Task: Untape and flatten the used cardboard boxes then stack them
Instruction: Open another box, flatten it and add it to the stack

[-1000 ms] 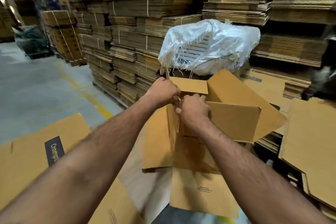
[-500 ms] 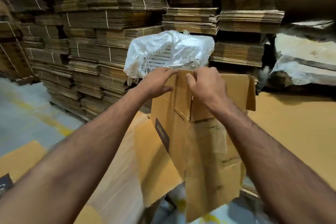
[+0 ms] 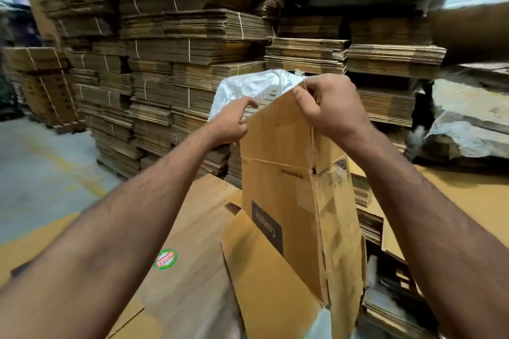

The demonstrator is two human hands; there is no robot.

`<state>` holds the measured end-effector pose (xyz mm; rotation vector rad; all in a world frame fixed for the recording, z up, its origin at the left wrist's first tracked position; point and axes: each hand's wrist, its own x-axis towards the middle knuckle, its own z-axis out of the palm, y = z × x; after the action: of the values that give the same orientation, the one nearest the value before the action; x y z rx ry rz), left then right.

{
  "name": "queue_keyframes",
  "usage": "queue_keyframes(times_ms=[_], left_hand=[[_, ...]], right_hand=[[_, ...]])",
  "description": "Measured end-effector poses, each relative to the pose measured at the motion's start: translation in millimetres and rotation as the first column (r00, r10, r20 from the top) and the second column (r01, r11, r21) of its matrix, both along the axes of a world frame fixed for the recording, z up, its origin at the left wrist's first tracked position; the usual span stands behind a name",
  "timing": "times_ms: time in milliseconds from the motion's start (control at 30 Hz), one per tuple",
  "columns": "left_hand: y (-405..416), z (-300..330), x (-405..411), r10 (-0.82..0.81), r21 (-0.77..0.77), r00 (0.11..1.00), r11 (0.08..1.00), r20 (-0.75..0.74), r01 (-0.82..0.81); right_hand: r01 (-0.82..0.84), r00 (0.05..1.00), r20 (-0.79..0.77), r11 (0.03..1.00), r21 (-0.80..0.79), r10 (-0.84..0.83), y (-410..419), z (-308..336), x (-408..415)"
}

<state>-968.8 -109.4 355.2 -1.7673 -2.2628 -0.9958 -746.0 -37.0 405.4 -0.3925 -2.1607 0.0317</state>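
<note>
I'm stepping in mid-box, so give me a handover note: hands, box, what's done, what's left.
Left hand: pinches the top edge of the held cardboard box.
Right hand: grips the top flap's far corner.
Box: upright in the air, collapsed nearly flat, flaps loose, above flattened sheets.
Done: box opened and mostly folded flat.
Left: check for tape remnants, press flat, lay it on the stack. Tied cardboard bundles stand behind.

Two hands are counted, left [image 3: 231, 124] and right [image 3: 327, 107]. One cardboard box [image 3: 289, 201] is held up. One white sack [image 3: 248, 91] and one round sticker [image 3: 165, 258] are noted. Bundled cardboard stacks [image 3: 187, 58]: too many for an exact count.
</note>
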Motion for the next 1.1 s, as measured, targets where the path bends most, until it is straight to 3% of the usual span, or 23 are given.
queue_keyframes(times_ms=[133,333,533,667,800,900,967,1033,1100], left_hand=[[-13,9,-13,-0.008,0.016,1.000,1.000,0.008,0.007],[9,4,-9,-0.074,0.001,0.997,0.997,0.001,0.074],[17,16,-1,-0.154,0.075,0.953,0.987,0.262,0.139],[-1,42,-10,-0.022,0.161,0.998,0.987,0.056,0.012],[-39,62,-36,0.152,0.281,0.979,0.954,-0.138,-0.109],[-74,62,-54,0.235,0.367,0.960,0.916,-0.155,-0.165],[-99,58,-69,0.283,0.288,0.945,0.930,-0.166,-0.228],[-132,49,-89,0.360,0.029,0.907,0.932,-0.218,-0.362],[-164,32,-100,0.411,-0.285,0.877,0.835,-0.247,-0.471]], right_hand=[[-0.101,0.993,-0.062,0.995,0.023,0.102,-1,9,5],[-0.133,0.991,-0.026,0.989,0.059,0.135,-13,32,22],[-0.147,0.988,-0.021,0.984,0.103,0.150,-34,51,44],[-0.189,0.978,-0.065,0.969,0.158,0.201,-46,68,59],[-0.153,0.977,-0.112,0.962,0.228,0.182,-16,79,56],[-0.142,0.973,-0.142,0.960,0.241,0.180,24,65,38],[-0.119,0.979,-0.138,0.971,0.209,0.149,52,47,23],[-0.078,0.992,-0.091,0.988,0.134,0.091,81,18,7],[-0.060,0.998,0.013,0.997,0.041,0.060,99,-15,-10]])
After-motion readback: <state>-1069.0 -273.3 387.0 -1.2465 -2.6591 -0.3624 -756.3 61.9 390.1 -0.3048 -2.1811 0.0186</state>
